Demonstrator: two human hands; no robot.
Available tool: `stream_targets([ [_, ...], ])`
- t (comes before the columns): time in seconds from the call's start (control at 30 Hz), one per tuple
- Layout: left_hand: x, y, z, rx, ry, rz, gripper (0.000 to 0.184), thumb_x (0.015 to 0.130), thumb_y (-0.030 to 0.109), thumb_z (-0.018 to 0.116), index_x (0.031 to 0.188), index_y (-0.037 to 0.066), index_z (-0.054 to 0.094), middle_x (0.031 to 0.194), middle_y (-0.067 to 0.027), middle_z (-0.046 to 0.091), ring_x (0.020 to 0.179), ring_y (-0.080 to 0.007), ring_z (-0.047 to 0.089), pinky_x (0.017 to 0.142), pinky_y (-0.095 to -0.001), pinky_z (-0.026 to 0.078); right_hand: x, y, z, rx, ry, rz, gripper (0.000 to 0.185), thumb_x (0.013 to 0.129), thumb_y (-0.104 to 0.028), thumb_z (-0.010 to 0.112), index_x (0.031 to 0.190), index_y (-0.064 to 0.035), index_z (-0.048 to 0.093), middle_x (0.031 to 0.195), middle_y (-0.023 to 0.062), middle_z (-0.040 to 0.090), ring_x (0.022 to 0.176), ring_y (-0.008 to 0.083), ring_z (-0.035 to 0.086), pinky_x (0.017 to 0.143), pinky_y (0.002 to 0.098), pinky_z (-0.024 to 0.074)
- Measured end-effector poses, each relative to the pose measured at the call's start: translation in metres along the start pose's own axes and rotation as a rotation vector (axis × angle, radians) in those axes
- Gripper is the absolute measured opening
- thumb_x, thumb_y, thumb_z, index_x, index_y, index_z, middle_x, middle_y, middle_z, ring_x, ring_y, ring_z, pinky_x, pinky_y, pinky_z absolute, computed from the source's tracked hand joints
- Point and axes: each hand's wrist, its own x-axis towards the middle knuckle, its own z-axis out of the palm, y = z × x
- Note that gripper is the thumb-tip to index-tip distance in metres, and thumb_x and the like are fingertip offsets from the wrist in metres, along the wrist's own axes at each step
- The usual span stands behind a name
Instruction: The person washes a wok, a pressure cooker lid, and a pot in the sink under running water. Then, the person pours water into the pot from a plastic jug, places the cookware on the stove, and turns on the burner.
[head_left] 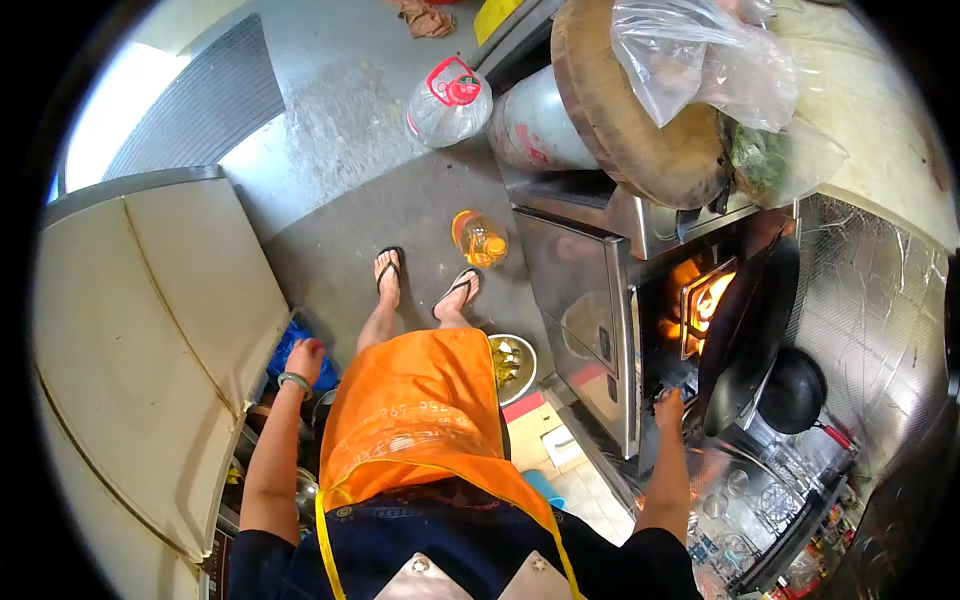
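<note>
Apron w/ part-legible "756-598"; R hand holding tilted wok nr flame.

My bare left hand, a pale bangle on its wrist, hangs half-curled; my bare right hand reaches out, closed.

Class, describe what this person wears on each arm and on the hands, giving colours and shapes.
Both arms have short, dark navy sleeves, with the forearms bare below. The left hand has a rounded, pale greenish bangle at its wrist. The right hand shows no bangle. Neither wears a glove; any rings are too small to tell.
</note>
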Motion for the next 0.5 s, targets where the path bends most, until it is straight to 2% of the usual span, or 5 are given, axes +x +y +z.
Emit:
stream_targets([
  [0.13,-0.001,0.001,-0.003,-0.022,-0.058,-0.048,0.022,0.08,0.015,0.057,0.097,0.002,0.062,0.098,-0.0157,0.059,0.091,-0.0313,0.058,0.081,-0.0375,0.047,0.008,0.014,0.013,0.042,-0.042,0.083,0.015,0.087,-0.01,0.052,0.091,0.0008,0.043,0.071,0.021,0.06,0.061,0.0311,0.062,0.052,0.0407,0.0468],
  [0.23,-0.001,0.003,0.0,-0.038,-0.051,-0.06,0.021,0.08,0.015,0.057,0.096,0.002,0.062,0.097,-0.0161,0.059,0.09,-0.0316,0.058,0.08,-0.0382,0.047,0.001,0.013,0.01,-0.086,0.143,-0.134,0.012,0.089,-0.012,0.05,0.089,-0.0015,0.043,0.068,0.017,0.059,0.055,0.0261,0.06,0.046,0.0371,0.045],
  [0.33,0.002,-0.006,0.001,-0.012,-0.034,-0.027,0.022,0.08,0.016,0.056,0.095,0.003,0.062,0.094,-0.0168,0.059,0.086,-0.0322,0.058,0.077,-0.039,0.047,0.0,0.001,0.008,0.237,0.04,0.112,0.012,0.089,-0.013,0.049,0.087,-0.0026,0.043,0.067,0.0153,0.059,0.052,0.0228,0.058,0.047,0.0358,0.0451],
  [0.43,0.004,-0.012,0.0,-0.021,-0.006,-0.001,0.021,0.08,0.017,0.057,0.095,0.003,0.062,0.093,-0.0166,0.059,0.084,-0.0315,0.058,0.076,-0.0388,0.047,0.0,-0.002,0.001,0.221,-0.021,0.157,0.012,0.09,-0.014,0.049,0.093,-0.0026,0.046,0.066,0.013,0.059,0.052,0.0215,0.058,0.048,0.0332,0.0458],
  [0.5,0.006,-0.012,-0.003,-0.006,0.004,-0.007,0.021,0.08,0.017,0.057,0.096,0.004,0.062,0.092,-0.0167,0.059,0.084,-0.0311,0.058,0.075,-0.0386,0.047,-0.001,-0.005,-0.002,-0.255,-0.013,-0.021,0.024,0.088,-0.024,0.053,0.096,-0.0023,0.049,0.072,0.0111,0.057,0.057,0.0201,0.056,0.057,0.0356,0.0481],
])
